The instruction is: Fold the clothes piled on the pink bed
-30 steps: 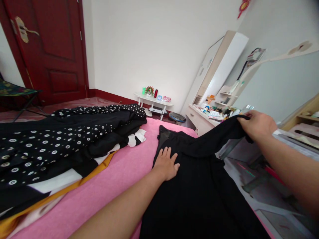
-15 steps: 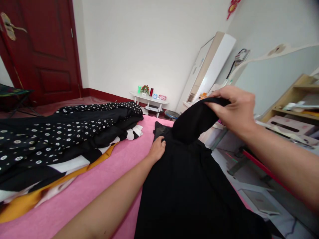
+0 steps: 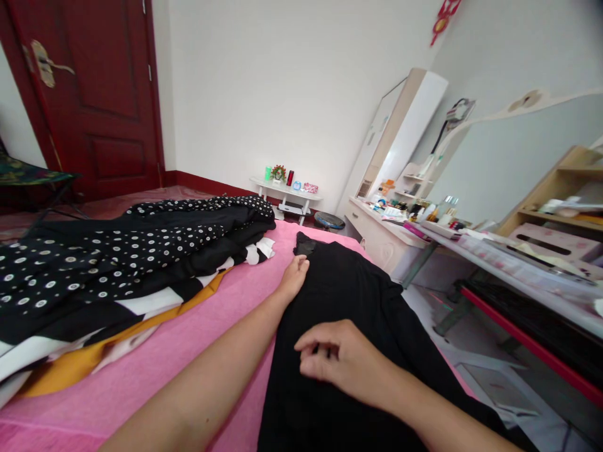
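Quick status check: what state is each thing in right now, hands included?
black garment: spread flat, lengthwise, on the pink cover.
left hand: on the garment's far left edge, fingers curled.
right hand: on the garment's middle, fingers curled; grip unclear.
dotted garment: heaped on the left, unfolded.
pink cover: laid flat under both garments.
door: shut.

A single head-worn camera looks forward and down along the pink bed (image 3: 188,333), close above it, toward the white wall (image 3: 282,94) beyond.
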`<state>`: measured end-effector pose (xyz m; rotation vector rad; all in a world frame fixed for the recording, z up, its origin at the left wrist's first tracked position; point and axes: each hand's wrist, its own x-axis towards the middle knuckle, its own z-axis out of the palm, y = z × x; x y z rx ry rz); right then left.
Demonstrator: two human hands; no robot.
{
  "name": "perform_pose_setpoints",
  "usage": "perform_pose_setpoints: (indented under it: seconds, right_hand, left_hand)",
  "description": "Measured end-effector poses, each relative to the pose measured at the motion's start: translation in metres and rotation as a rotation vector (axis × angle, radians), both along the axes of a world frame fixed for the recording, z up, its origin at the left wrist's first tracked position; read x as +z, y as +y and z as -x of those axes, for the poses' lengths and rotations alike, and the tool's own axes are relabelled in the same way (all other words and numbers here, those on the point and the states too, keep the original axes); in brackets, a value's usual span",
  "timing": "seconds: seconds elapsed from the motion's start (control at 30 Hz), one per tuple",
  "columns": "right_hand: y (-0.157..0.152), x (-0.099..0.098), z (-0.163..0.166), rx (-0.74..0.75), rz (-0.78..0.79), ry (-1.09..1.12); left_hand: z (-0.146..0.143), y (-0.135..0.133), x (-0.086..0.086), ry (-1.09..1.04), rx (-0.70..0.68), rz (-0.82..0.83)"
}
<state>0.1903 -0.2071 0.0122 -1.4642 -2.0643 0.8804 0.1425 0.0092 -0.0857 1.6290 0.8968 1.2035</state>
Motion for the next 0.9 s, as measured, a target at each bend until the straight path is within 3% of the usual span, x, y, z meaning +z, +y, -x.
perform_pose_setpoints:
  seconds: [0.1,0.2,0.33,0.5,0.7,0.9]
  right_hand:
    - [0.049,-0.004,-0.034,-0.186,-0.065,0.156]
    - [0.104,-0.017,-0.073,-0.381,-0.153,0.122]
    - [0.169,-0.039,-0.109,-0.650,-0.140,0.078]
    - [0.233,-0.054,-0.126,-0.772,-0.144,0.033]
    - [0.283,-0.058,-0.133,-0.891,-0.097,-0.128]
    - [0.295,-0.062,-0.128,-0.987,-0.157,-0.341]
  left_hand:
    - [-0.003,-0.004,-0.002,0.054,-0.010,-0.064]
    - [-0.005,-0.009,-0.003,0.103,0.001,-0.122]
    - [-0.004,-0.014,-0.001,0.210,0.014,-0.235]
    - [-0.005,-0.016,0.002,0.305,0.002,-0.273]
    - [-0.009,-0.017,0.000,0.373,-0.011,-0.293]
    - [-0.009,-0.018,0.002,0.431,-0.020,-0.312]
